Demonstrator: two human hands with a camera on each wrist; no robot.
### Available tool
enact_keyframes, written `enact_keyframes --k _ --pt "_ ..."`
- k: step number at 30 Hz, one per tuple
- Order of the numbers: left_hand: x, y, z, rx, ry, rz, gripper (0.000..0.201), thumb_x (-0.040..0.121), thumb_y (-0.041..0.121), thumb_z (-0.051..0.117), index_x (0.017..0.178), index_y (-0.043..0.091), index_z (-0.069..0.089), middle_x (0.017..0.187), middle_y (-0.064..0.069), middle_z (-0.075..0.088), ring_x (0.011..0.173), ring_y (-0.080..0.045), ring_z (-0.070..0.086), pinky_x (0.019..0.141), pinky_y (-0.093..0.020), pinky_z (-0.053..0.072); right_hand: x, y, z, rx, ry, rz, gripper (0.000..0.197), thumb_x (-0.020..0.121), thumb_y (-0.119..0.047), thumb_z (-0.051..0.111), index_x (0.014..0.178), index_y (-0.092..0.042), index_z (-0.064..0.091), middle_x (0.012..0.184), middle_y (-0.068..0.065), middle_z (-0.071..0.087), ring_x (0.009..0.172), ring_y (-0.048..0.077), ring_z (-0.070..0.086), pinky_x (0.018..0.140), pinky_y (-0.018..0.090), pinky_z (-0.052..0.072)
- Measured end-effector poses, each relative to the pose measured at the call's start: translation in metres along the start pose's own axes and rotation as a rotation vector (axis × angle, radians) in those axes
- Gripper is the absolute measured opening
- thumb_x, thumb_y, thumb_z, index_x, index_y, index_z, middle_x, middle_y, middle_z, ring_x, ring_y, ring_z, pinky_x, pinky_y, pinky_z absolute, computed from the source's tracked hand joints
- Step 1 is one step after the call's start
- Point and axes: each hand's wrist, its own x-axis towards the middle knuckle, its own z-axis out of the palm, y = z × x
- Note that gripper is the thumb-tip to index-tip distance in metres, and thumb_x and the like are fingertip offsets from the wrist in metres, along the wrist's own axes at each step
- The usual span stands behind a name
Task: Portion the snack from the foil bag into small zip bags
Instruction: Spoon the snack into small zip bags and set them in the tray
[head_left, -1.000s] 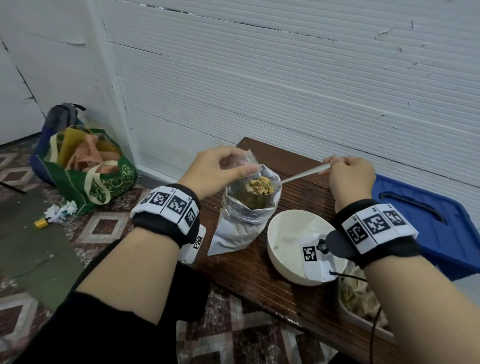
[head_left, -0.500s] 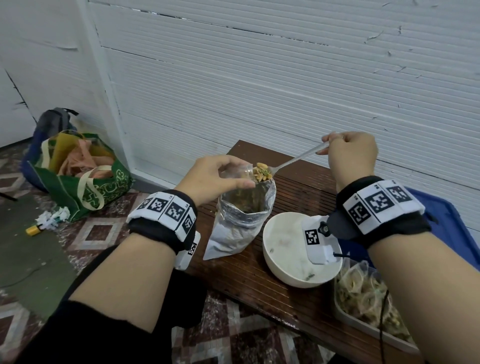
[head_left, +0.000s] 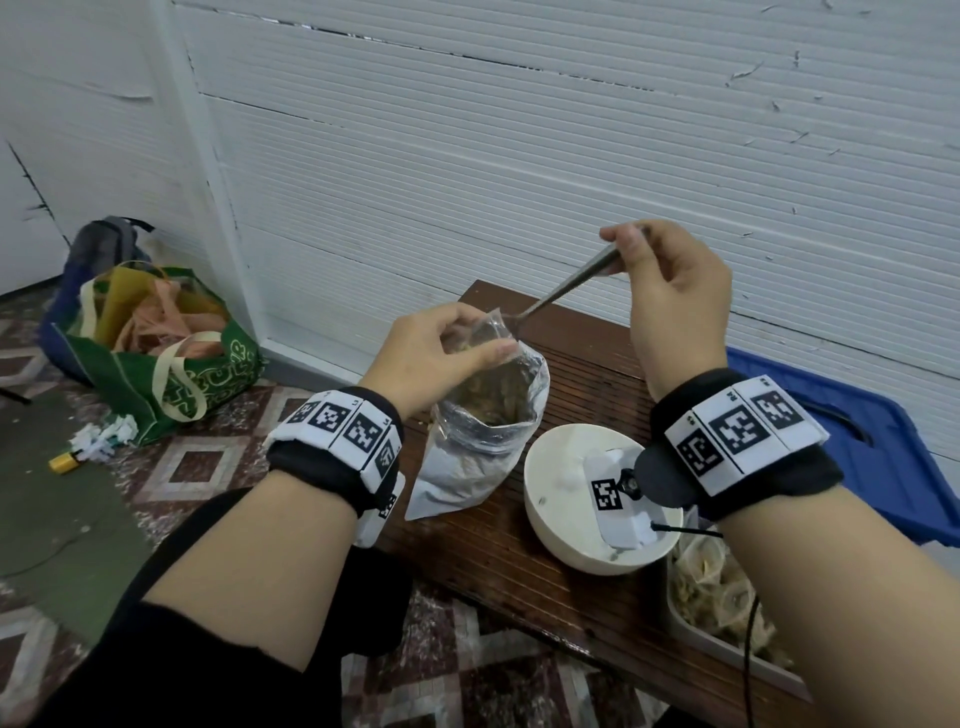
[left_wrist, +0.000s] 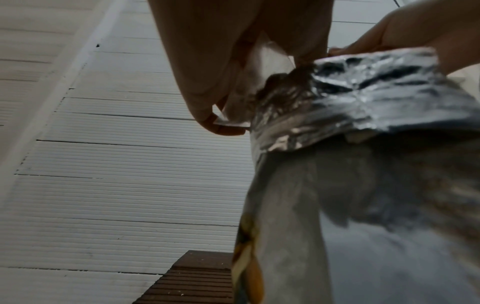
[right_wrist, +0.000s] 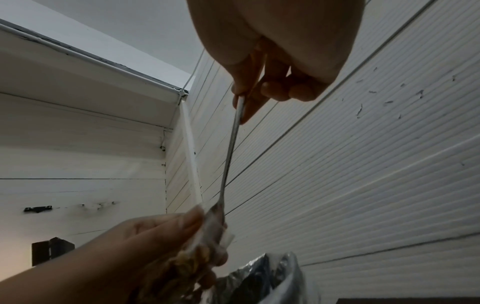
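Fingers (head_left: 498, 353) around zip bag (head_left: 485, 332) mouth

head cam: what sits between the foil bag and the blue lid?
The white bowl, on the wooden table right of the foil bag; the right hand's wrist partly covers the stretch before the blue lid. Head view.

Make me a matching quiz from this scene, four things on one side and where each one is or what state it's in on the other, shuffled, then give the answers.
Things:
1. spoon
2. small zip bag
3. white bowl
4. foil bag

Places or states:
A. pinched open by the left hand
B. standing open on the wooden table
C. gripped by the right hand, tip down in a bag's mouth
D. on the table under the right wrist

Pairs: 1-C, 2-A, 3-D, 4-B
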Motion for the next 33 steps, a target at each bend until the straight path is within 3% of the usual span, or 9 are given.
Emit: enact_keyframes --k 3,8,14,18,21,24,27,31,33 --pt "0.002 -0.004 -0.004 0.027 0.041 -0.010 0.017 0.080 0.043 0.070 0.090 0.031 0.064 0.087 0.014 0.065 0.078 0.009 0.057 0.068 -0.003 0.041 0.005 -0.001 -0.008 0.012 0.109 -0.060 0.017 0.097 -0.017 0.052 0.092 -0.016 0.068 0.081 -0.010 0.065 0.079 0.003 0.063 0.076 0.014 0.049" --pt "0.004 -0.007 -0.008 0.019 0.009 -0.019 0.029 0.086 0.044 0.062 0.103 0.021 0.065 0.100 0.007 0.069 0.096 -0.007 0.064 0.088 -0.022 0.049 0.006 0.007 -0.013 -0.085 0.226 0.015 0.020 0.098 -0.020 0.048 0.093 -0.013 0.067 0.075 -0.015 0.060 0.073 0.004 0.061 0.069 0.009 0.044" --pt "0.003 -0.008 -0.007 0.014 0.005 -0.013 0.031 0.086 0.049 0.060 0.102 0.022 0.065 0.095 0.005 0.071 0.092 -0.009 0.066 0.087 -0.027 0.052 -0.018 0.024 0.005 -0.306 -0.121 -0.056 0.017 0.095 -0.021 0.054 0.090 -0.017 0.070 0.071 -0.008 0.065 0.059 0.006 0.054 0.058 0.013 0.040" --pt "0.002 -0.009 -0.007 -0.006 0.014 -0.008 0.024 0.084 0.051 0.061 0.097 0.031 0.065 0.093 0.007 0.072 0.092 -0.010 0.067 0.088 -0.032 0.053 -0.043 0.039 0.021 -0.471 -0.352 -0.256 0.020 0.092 -0.026 0.057 0.092 -0.018 0.075 0.068 0.004 0.069 0.064 0.022 0.056 0.066 0.028 0.039" --pt "0.002 -0.009 -0.007 -0.002 0.018 -0.005 0.018 0.084 0.050 0.062 0.094 0.035 0.065 0.093 0.009 0.071 0.091 -0.009 0.066 0.085 -0.027 0.052 -0.058 0.047 0.027 -0.542 -0.448 -0.332 0.021 0.090 -0.025 0.057 0.086 -0.015 0.075 0.061 0.008 0.064 0.064 0.029 0.054 0.067 0.034 0.042" --pt "0.002 -0.009 -0.007 0.002 0.014 -0.006 0.024 0.084 0.051 0.061 0.098 0.033 0.066 0.093 0.009 0.070 0.090 -0.007 0.066 0.079 -0.023 0.051 -0.062 0.053 0.030 -0.526 -0.511 -0.224 0.018 0.092 -0.023 0.057 0.088 -0.015 0.073 0.070 0.006 0.068 0.072 0.028 0.059 0.074 0.039 0.047" --pt "0.003 -0.010 -0.006 0.013 0.009 -0.023 0.030 0.084 0.052 0.061 0.103 0.030 0.066 0.095 0.009 0.069 0.090 -0.007 0.065 0.075 -0.019 0.047 -0.059 0.054 0.030 -0.422 -0.427 -0.017 0.017 0.093 -0.019 0.057 0.090 -0.014 0.073 0.075 0.004 0.071 0.074 0.024 0.065 0.076 0.040 0.051" --pt "0.004 -0.011 -0.007 0.013 -0.003 -0.033 0.036 0.082 0.056 0.060 0.104 0.028 0.066 0.100 0.009 0.068 0.097 -0.009 0.063 0.085 -0.026 0.049 -0.053 0.047 0.027 -0.307 -0.300 0.212 0.022 0.094 -0.017 0.054 0.082 -0.015 0.071 0.071 0.003 0.069 0.068 0.015 0.062 0.067 0.021 0.046" --pt "0.003 -0.010 -0.007 0.010 -0.009 -0.037 0.037 0.080 0.057 0.060 0.104 0.028 0.066 0.103 0.010 0.068 0.100 -0.010 0.062 0.089 -0.028 0.048 -0.049 0.045 0.024 -0.274 -0.224 0.286 0.024 0.095 -0.017 0.053 0.079 -0.017 0.071 0.072 0.001 0.067 0.071 0.013 0.060 0.064 0.020 0.039"
